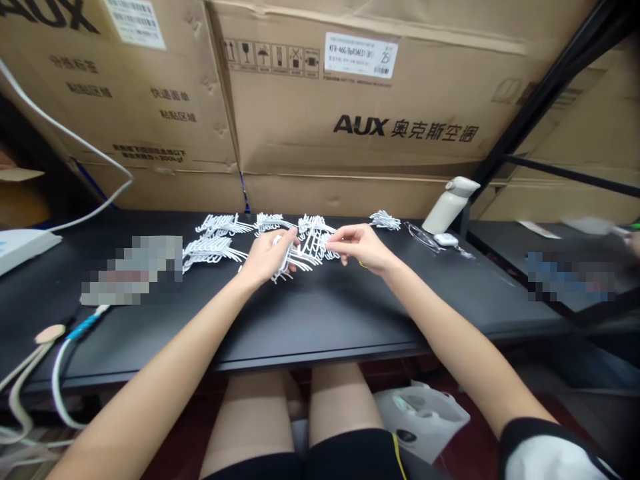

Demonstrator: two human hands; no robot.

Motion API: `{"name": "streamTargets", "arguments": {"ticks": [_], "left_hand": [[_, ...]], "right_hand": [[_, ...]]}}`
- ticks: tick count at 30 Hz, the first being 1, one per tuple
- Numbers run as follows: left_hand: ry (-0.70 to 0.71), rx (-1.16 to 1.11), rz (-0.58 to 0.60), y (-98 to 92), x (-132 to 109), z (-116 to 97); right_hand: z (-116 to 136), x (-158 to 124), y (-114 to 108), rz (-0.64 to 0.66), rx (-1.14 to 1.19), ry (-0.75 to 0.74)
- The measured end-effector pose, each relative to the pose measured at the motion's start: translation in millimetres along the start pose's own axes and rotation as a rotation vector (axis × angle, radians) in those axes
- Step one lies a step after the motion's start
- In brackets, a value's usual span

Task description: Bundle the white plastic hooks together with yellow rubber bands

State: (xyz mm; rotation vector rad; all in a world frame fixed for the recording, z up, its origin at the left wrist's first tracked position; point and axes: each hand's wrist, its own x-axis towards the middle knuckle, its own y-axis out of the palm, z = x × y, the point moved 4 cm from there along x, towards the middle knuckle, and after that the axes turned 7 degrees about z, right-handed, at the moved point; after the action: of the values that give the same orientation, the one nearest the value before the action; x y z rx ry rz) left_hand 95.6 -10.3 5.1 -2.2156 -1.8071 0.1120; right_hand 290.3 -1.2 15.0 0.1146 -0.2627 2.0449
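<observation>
My left hand (267,257) is curled around a white plastic comb-like strip (290,257) with many thin prongs, held just above the black table (310,320). My right hand (361,247) pinches the right end of the same cluster of white strips (315,243) with fingertips closed. Several more white pronged strips lie in piles behind and to the left: one pile (210,250) at left, another pile (223,225) behind it, and a small pile (385,219) at the back right.
Large AUX cardboard boxes (360,100) stand behind the table. A white bottle (450,203) leans at the back right, with glasses (423,237) and a small white object (445,239) beside it. White cables (60,373) lie at left. A plastic bag (425,413) sits below the table.
</observation>
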Motion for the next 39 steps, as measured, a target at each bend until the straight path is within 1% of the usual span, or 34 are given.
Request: {"name": "streamTargets", "arguments": {"ticks": [3,8,13,16,21,25,29,31,34,36,39], "left_hand": [[0.013,0.018,0.006,0.8,0,0],[0.023,-0.015,0.024,2.2,2,2],[0.006,0.003,0.033,3.2,0,3],[-0.01,0.001,0.046,3.7,0,5],[0.011,-0.021,0.035,1.8,1,6],[0.081,0.099,0.017,1.2,-1,0],[0.1,0.226,0.061,6.4,-4,-2],[0.089,0.233,0.089,9.1,-4,-1],[0.074,0.211,0.102,10.6,-3,2],[0.066,0.174,0.108,10.7,-2,3],[0.063,0.131,0.131,11.4,-2,4]], "right_hand": [[-6,0,5,0.061,-0.018,0.062],[-17,2,12,0.126,0.079,0.086],[-19,1,20,0.143,0.101,0.119],[-18,-1,24,0.15,0.089,0.114],[-18,-1,24,0.166,0.081,0.106],[-18,-2,26,0.162,0.135,0.14],[-17,-3,34,0.211,0.082,0.105],[-19,-3,37,0.206,0.051,0.102],[-22,-3,38,0.175,0.053,0.09],[-21,-2,37,0.133,0.034,0.034],[-19,-1,36,0.041,-0.05,-0.088]]}}
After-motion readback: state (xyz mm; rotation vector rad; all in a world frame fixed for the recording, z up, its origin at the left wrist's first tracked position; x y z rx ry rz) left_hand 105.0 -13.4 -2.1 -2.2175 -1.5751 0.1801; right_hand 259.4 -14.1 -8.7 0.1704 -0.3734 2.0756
